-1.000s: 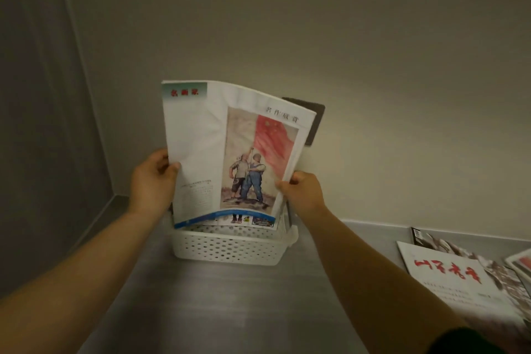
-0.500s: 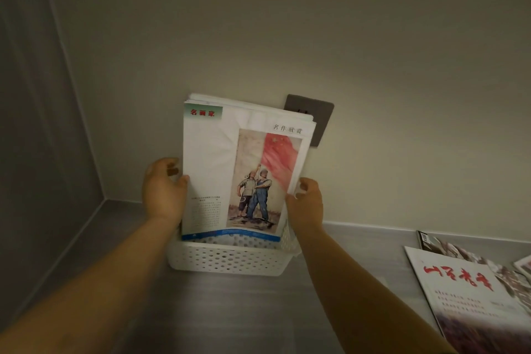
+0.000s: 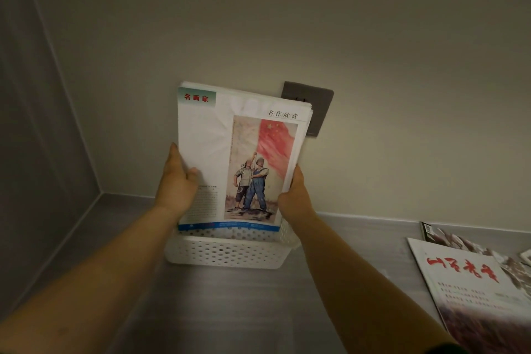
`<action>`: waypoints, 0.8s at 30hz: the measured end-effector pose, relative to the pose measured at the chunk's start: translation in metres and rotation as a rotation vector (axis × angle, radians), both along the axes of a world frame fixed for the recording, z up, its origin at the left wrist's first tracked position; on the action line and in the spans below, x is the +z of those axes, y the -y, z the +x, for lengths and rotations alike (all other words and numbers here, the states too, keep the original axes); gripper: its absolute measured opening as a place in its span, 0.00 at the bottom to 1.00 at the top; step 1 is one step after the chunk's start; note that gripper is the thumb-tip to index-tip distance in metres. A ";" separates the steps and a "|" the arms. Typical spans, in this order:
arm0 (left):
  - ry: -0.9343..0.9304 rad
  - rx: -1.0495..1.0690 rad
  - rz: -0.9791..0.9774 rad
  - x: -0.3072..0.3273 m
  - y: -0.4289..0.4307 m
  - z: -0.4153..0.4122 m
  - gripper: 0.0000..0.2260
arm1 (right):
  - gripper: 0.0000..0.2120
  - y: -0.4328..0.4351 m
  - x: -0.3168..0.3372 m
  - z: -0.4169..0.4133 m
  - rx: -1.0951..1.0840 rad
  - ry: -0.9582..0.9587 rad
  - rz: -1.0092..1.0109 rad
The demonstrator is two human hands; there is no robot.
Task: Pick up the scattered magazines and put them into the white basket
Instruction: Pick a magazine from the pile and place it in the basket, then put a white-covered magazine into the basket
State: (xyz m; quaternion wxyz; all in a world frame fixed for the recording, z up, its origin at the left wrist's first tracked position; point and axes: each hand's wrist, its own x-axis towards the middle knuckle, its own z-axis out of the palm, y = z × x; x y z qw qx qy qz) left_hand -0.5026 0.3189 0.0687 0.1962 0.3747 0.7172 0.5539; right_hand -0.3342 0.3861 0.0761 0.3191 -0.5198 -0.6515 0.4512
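Observation:
A white perforated basket (image 3: 227,253) stands on the grey counter against the back wall. A stack of magazines (image 3: 238,152) stands upright in it, the front cover white with a painting of two figures under a red flag. My left hand (image 3: 176,181) holds the stack's left edge, thumb on the cover. My right hand (image 3: 294,195) holds the right edge, its fingers hidden behind the stack. More magazines (image 3: 471,282) lie flat at the right, the top one white with red lettering.
A grey wall socket (image 3: 316,106) sits behind the stack's top right corner. The counter (image 3: 230,310) meets a side wall at the left, forming a corner. Bare counter lies in front of the basket.
The magazines went down into the basket and tipped back upright toward the wall. Both hands slid with them and stayed on the side edges. The camera view shifted lower.

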 end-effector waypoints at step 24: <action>-0.039 -0.360 -0.177 -0.061 0.105 0.294 0.14 | 0.11 0.076 -0.043 0.336 -0.309 0.451 0.135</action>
